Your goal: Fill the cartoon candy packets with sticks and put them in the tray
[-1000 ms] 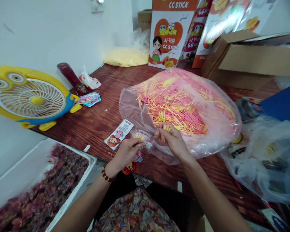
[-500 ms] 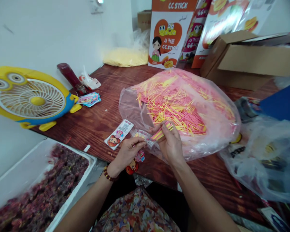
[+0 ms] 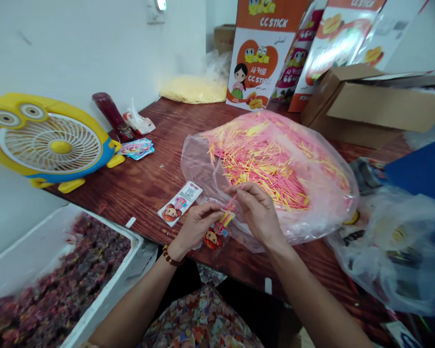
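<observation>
My left hand pinches a small printed packet by its upper end; yellow and pink sticks show in it. Close beside it, my right hand is closed with thumb and fingertips on a thin pink stick, which points down at the packet's mouth. Whether more sticks are in the right fingers is hidden. Just behind my hands lies a big clear plastic bag, open toward me, full of loose pink and yellow sticks. Left of my left hand a flat printed packet rests on the table.
A yellow fan stands at the left, near a stack of printed packets and a tissue pack. Printed cartons and an open cardboard box stand behind. A foam box sits below the table's left edge; plastic bags lie right.
The bundle of sticks in my right hand has gone down into the packet, leaving a pink stick at the fingertips. The packet in my left hand has shifted right. The view has tilted slightly.
</observation>
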